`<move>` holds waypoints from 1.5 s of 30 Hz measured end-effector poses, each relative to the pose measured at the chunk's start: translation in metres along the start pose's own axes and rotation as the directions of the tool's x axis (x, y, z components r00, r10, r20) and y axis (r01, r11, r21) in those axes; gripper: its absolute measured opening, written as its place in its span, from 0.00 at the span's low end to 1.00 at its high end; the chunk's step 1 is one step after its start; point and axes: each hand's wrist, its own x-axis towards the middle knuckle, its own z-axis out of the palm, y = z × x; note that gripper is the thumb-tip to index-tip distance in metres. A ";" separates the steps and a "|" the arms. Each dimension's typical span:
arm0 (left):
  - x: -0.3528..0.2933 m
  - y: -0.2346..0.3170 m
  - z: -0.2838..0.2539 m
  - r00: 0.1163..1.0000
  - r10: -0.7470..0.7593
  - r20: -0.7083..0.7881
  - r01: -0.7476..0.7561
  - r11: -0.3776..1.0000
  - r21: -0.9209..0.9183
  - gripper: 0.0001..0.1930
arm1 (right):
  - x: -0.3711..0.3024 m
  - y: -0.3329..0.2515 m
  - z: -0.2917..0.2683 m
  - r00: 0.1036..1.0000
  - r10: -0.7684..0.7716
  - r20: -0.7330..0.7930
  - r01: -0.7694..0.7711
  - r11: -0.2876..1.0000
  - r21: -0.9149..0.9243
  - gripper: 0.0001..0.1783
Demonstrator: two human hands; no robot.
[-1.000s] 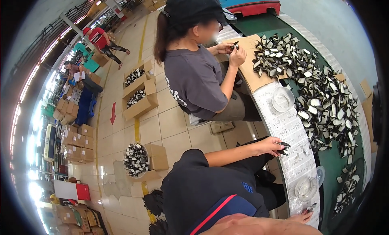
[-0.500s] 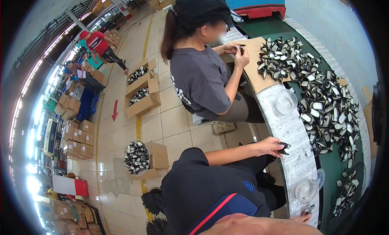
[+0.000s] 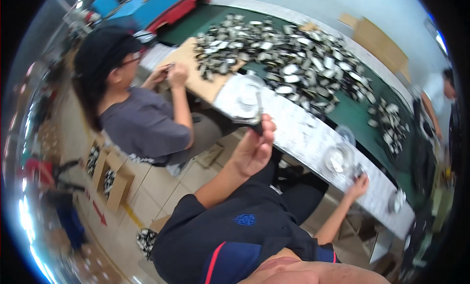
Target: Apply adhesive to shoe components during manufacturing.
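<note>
Workbench [image 3: 313,132] heaped with dark parts [image 3: 293,63], tiled floor [image 3: 161,186], hands pinching small parts

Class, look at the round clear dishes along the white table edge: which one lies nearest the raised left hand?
The clear dish just beyond the left hand, beside the brown board; the other dish sits by the right hand.

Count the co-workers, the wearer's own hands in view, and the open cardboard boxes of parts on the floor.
Co-workers: 2, the co-worker in grey and the co-worker at the right edge
Wearer's hands: 2, left hand with its grip on a small dark part, and right hand
Open boxes: 3, far box, middle box, near box
Total: 7
</note>
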 end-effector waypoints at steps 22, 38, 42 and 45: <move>-0.014 -0.053 0.031 0.953 -0.197 -0.228 0.292 0.790 0.539 0.24 | -0.017 -0.032 0.004 1.000 -0.005 -0.004 0.005 0.998 0.060 0.15; -0.034 -0.069 0.045 0.892 -0.190 -0.410 0.417 0.696 0.585 0.25 | -0.023 -0.039 0.004 1.000 -0.004 -0.002 0.004 0.998 0.065 0.14; -0.023 -0.069 0.035 0.864 -0.201 -0.462 0.455 0.706 0.543 0.23 | -0.024 -0.040 0.007 1.000 0.016 -0.017 -0.015 0.998 0.069 0.14; -0.008 -0.074 0.024 0.849 -0.211 -0.485 0.480 0.693 0.538 0.22 | -0.019 -0.040 0.006 0.996 0.055 -0.074 -0.047 0.994 0.102 0.14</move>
